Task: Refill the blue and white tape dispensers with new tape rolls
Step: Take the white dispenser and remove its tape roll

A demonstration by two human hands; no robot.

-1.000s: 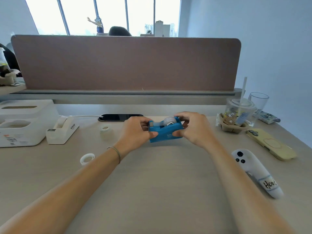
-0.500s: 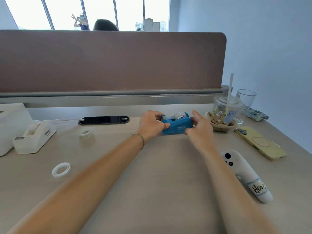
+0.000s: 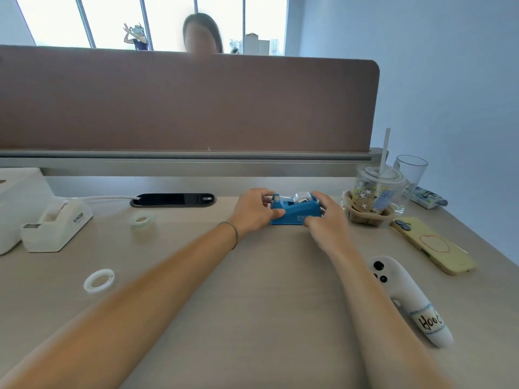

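Observation:
The blue tape dispenser (image 3: 295, 213) rests on the desk at the far middle, with a tape roll (image 3: 302, 196) seated in its top. My left hand (image 3: 254, 210) grips its left end and my right hand (image 3: 325, 217) holds its right side. The white tape dispenser (image 3: 57, 224) stands at the far left, apart from both hands. A clear tape roll (image 3: 141, 221) lies to its right. A white empty ring (image 3: 99, 280) lies nearer on the left.
A white box (image 3: 19, 200) sits at the left edge. On the right are an iced drink cup (image 3: 375, 193), a glass (image 3: 410, 171), a yellow phone (image 3: 434, 245) and a white controller (image 3: 407, 296). A brown divider (image 3: 182, 99) closes the back, with a person behind it.
Both hands carried the blue dispenser away from me and set it down on the desk farther back and to the right. My view shifted to the right.

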